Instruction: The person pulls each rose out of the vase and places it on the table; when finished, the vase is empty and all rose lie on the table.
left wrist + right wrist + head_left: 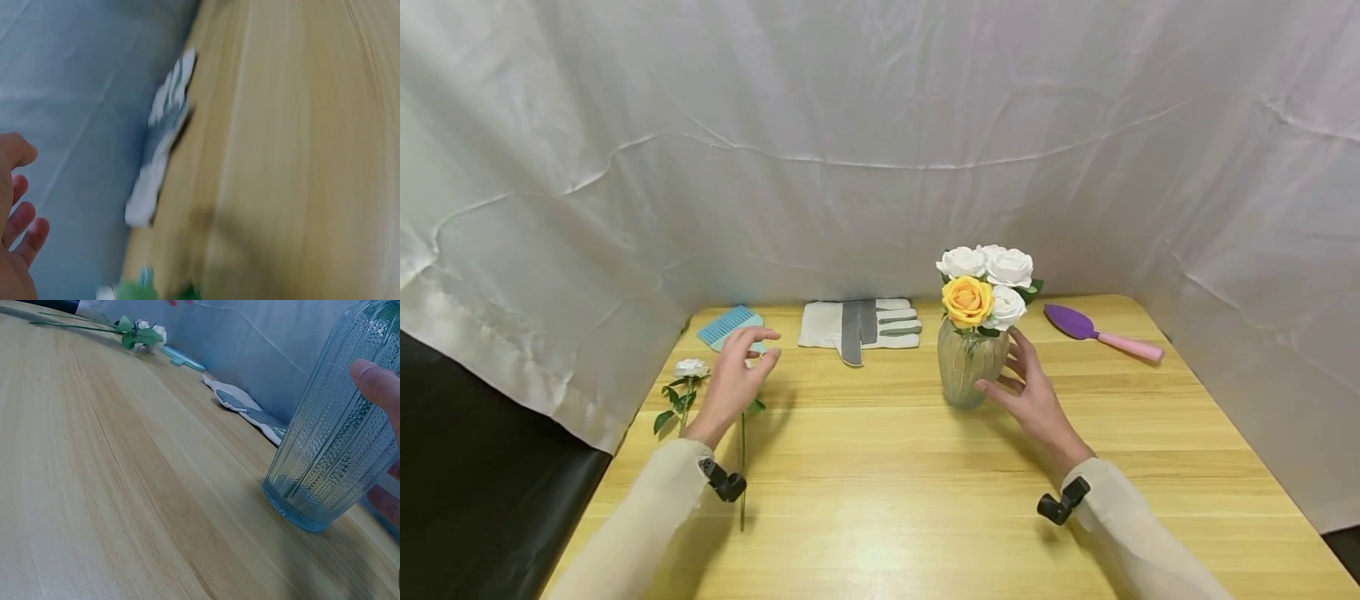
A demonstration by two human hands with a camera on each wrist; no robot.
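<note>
A ribbed glass vase stands upright on the table, holding several white roses and one yellow rose. My right hand holds the vase from its right side. In the right wrist view its thumb lies on the glass, with other fingers behind. My left hand hovers at the left with bent, spread fingers and nothing in its grasp. Near it lie a white rose with leaves and a second green stem, whose bloom the hand mostly hides.
Behind the left hand lies a blue comb-like tool. A white and grey work glove is at the back middle. Back right, a purple trowel with a pink handle lies flat. Grey cloth rises behind the table.
</note>
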